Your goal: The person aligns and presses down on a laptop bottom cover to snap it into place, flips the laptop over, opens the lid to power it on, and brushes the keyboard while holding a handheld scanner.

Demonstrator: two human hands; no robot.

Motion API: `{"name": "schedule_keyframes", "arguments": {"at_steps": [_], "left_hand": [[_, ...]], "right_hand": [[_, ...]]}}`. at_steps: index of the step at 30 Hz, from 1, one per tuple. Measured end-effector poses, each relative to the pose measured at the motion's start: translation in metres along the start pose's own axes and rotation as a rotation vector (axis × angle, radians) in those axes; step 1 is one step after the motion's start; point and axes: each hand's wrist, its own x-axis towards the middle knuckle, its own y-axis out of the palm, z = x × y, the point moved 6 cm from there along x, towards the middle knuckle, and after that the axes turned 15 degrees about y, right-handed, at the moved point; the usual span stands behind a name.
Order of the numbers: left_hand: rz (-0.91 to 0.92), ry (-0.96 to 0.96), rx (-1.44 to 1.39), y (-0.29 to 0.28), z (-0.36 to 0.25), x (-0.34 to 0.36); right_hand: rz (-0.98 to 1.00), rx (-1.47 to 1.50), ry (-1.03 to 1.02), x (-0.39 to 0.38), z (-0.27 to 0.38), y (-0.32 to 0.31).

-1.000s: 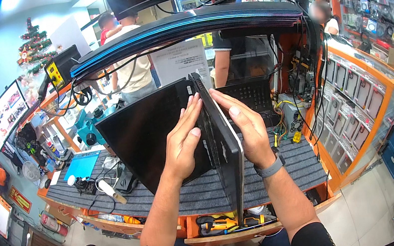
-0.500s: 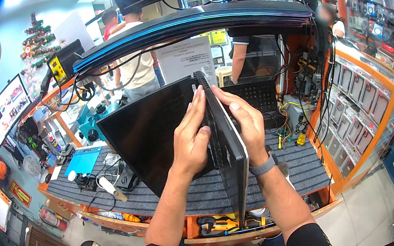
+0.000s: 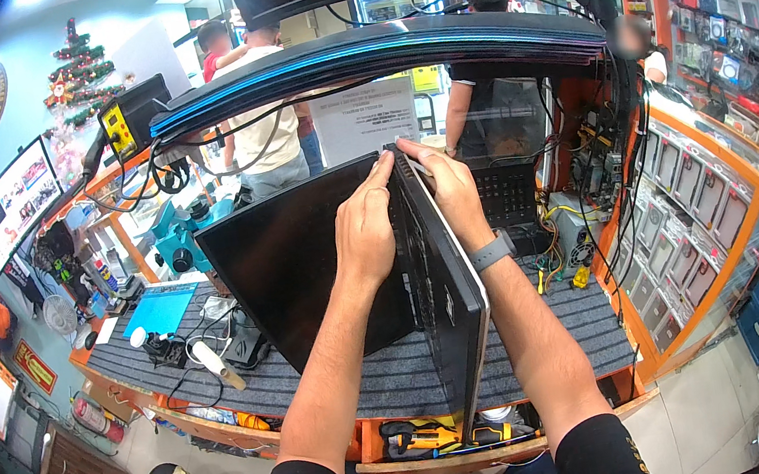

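Head view. The laptop (image 3: 457, 342) is open between the hands, above the striped mat (image 3: 391, 389), its screen (image 3: 295, 258) to the left. The base, seen nearly edge-on, has its long upper edge running from the fingertips back toward the wearer. The left hand (image 3: 367, 234) lies between screen and base, fingers together; the right hand (image 3: 453, 193) flanks the outer face. Both touch the far end, neither nearer; whether either pinches cannot be told.
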Motion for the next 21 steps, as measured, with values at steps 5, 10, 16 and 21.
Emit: {"name": "schedule_keyframes", "arguments": {"at_steps": [5, 10, 16, 21], "left_hand": [[0.075, -0.041, 0.042, -0.007, -0.006, 0.005], [0.071, -0.077, -0.138, -0.021, 0.006, 0.007], [0.038, 0.129, 0.657, -0.076, -0.023, 0.037], [0.257, -0.016, 0.835, -0.078, -0.001, 0.038]], "right_hand": [[-0.042, -0.118, -0.081, 0.0, 0.002, 0.008], [0.072, 0.158, 0.203, 0.029, -0.019, 0.0], [0.137, -0.051, 0.261, 0.079, -0.039, 0.024], [0.226, 0.295, 0.559, 0.094, -0.074, 0.026]]}}
